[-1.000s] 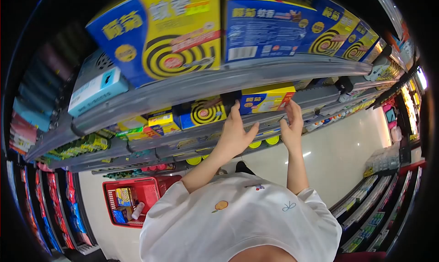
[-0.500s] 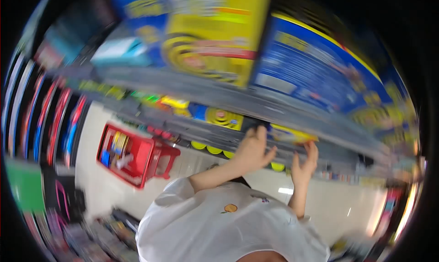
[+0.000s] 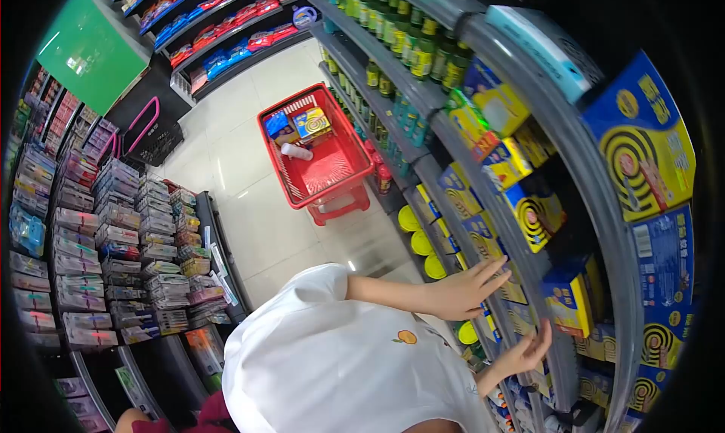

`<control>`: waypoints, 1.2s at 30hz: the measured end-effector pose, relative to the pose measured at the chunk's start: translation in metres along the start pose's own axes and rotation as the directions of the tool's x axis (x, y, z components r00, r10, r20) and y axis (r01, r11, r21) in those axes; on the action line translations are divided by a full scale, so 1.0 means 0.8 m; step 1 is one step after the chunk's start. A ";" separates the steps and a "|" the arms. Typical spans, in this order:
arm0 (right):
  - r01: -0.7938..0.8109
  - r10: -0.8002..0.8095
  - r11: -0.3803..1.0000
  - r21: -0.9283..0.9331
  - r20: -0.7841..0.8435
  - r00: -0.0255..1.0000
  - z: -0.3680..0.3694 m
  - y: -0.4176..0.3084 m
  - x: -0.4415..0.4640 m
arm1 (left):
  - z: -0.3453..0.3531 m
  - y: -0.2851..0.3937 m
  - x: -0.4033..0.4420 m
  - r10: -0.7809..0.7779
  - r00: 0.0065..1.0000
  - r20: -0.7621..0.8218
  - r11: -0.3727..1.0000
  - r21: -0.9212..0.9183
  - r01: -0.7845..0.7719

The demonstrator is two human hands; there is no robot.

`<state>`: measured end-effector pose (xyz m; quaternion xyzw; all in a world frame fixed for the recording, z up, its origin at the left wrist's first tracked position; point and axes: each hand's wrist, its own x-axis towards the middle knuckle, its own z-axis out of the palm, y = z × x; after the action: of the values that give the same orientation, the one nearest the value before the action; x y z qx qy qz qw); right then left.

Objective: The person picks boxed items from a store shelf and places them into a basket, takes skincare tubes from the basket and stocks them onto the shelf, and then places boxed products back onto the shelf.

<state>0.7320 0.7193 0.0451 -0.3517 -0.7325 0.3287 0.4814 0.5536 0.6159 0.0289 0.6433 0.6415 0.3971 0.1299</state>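
My left hand (image 3: pixel 462 291) stretches over the front of the shelving with its fingers extended, holding nothing. Lower down, my right hand (image 3: pixel 522 355) is also empty, its fingers apart near the grey shelf edge (image 3: pixel 557 354). Just beyond the hands, a blue-and-yellow box (image 3: pixel 568 301) sits on the shelf, apart from my fingers as far as I can see. Further up the same shelf is a yellow-and-blue mosquito coil box (image 3: pixel 535 215) with a black spiral on it. More coil boxes (image 3: pixel 479 235) line the shelf under my left hand.
A red shopping basket (image 3: pixel 328 180) with a few goods in it stands on the tiled floor (image 3: pixel 249 214). Large coil cartons (image 3: pixel 642 142) are on the top shelf, green bottles (image 3: pixel 423 52) further along. Racks of hanging packs (image 3: pixel 83 267) and a black basket (image 3: pixel 155 142) are opposite.
The view has swung round, so the shelving now runs down the right and the red basket shows whole. My right fingers, earlier at a yellow box's edge, are now away from it.
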 end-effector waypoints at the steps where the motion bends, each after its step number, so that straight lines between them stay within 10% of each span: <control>1: 0.007 -0.007 1.000 0.003 0.038 0.999 0.025 -0.008 -0.011 | -0.013 -0.008 -0.026 -0.032 0.999 -0.003 0.999 0.001 0.032; 16: 0.239 -0.432 0.896 0.375 0.608 0.666 0.358 -0.220 -0.121 | -0.244 -0.115 -0.269 -0.477 0.862 -0.173 0.877 -0.168 0.451; 27: 0.037 -0.308 0.940 0.340 0.795 0.523 0.660 -0.153 -0.138 | -0.346 -0.298 -0.314 -0.761 0.626 -0.172 0.646 -0.098 0.757; 32: -0.407 -0.056 0.896 0.178 0.954 0.294 0.808 -0.117 -0.217 | -0.403 -0.397 -0.384 -0.817 0.456 -0.354 0.517 -0.096 0.851; 36: -0.848 0.204 0.522 -0.096 0.979 0.015 0.934 -0.053 -0.310 | -0.447 -0.492 -0.433 -0.839 0.428 -0.337 0.484 -0.103 0.869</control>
<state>0.0956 0.3838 -0.2767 -0.2008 -0.5243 0.8156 -0.1398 0.0748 0.2279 -0.1243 0.1548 0.9065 0.3534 0.1713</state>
